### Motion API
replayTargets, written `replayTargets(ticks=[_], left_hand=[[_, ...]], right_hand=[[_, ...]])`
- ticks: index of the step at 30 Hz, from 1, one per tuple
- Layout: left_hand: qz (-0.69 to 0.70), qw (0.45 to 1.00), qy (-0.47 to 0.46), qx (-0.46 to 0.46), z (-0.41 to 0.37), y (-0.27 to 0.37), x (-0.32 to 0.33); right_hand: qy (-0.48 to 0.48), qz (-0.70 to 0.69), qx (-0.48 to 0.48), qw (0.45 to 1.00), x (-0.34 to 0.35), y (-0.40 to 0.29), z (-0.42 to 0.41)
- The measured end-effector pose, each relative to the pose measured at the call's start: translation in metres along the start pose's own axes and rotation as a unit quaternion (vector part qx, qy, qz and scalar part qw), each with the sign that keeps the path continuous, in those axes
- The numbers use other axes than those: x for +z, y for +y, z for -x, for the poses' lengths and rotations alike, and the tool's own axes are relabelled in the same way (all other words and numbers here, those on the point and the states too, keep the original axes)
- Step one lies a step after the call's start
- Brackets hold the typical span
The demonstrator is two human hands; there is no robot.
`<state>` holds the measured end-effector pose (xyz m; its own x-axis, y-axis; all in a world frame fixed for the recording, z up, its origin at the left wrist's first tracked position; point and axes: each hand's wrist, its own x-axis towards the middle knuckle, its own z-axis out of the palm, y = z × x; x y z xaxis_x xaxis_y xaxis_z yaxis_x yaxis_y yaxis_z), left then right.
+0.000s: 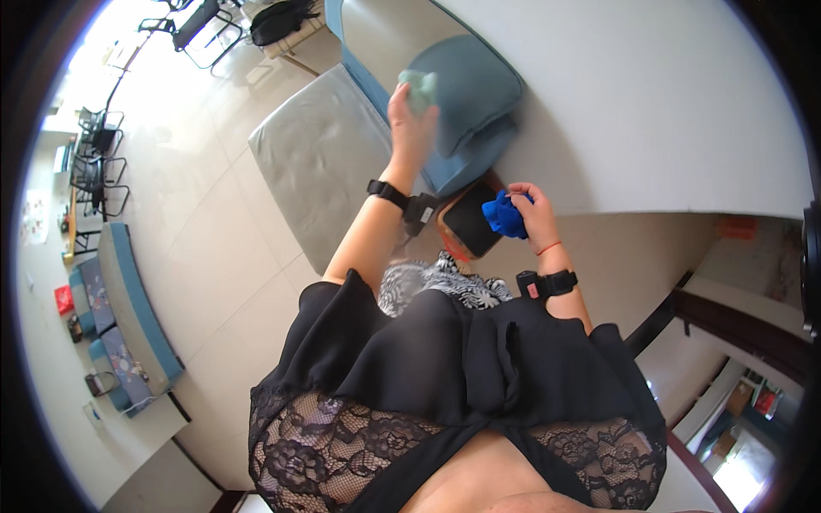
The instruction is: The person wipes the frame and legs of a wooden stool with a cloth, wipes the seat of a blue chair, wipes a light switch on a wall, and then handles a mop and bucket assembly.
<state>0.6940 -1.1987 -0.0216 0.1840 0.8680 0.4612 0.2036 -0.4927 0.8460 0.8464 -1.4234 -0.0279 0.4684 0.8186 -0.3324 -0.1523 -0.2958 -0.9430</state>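
Note:
Raised over the sofa, my left hand [412,128] grips a pale green cloth [420,91], both blurred. Behind the cloth is the blue-grey sofa back cushion [474,86]; the grey sofa seat [321,154] extends below and to the left. My right hand [540,218] pinches a crumpled bright blue cloth [503,215] between thumb and fingers. That cloth is above the right edge of a small stool or table with a dark top [473,221]. Each wrist wears a black strap with a small device.
A white wall [660,102] rises close on the right of the sofa. Pale floor tiles [205,243] stretch to the left. Across the room are another sofa [138,308], black chairs [96,170] and a black bag [279,22] on a bench.

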Motion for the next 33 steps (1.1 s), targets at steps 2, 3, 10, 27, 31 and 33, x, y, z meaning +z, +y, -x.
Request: replayTargets(ticks=[2,3,10,27,31,33], left_hand=[[0.008,0.995,-0.021,0.097,-0.018,0.016,0.022],[-0.009,0.988,-0.062,0.138,-0.022,0.021,0.032],[-0.275,0.884,-0.285,0.248,-0.014,0.023,0.045],[-0.32,0.893,-0.295,0.115,-0.187,-0.015,0.084],[-0.269,0.833,-0.445,0.189,-0.117,0.038,0.121],[-0.232,0.797,-0.482,0.279,-0.105,0.049,0.123]], right_hand=[[0.004,0.008,-0.02,1.0,0.008,-0.018,-0.008],[0.02,0.005,-0.036,0.999,0.012,-0.025,-0.015],[0.065,-0.019,-0.087,0.994,0.045,-0.064,-0.047],[0.222,0.471,-0.181,0.835,0.076,-0.082,-0.101],[0.23,0.579,-0.123,0.772,0.082,-0.088,-0.092],[0.226,0.57,-0.122,0.781,0.076,-0.088,-0.088]])
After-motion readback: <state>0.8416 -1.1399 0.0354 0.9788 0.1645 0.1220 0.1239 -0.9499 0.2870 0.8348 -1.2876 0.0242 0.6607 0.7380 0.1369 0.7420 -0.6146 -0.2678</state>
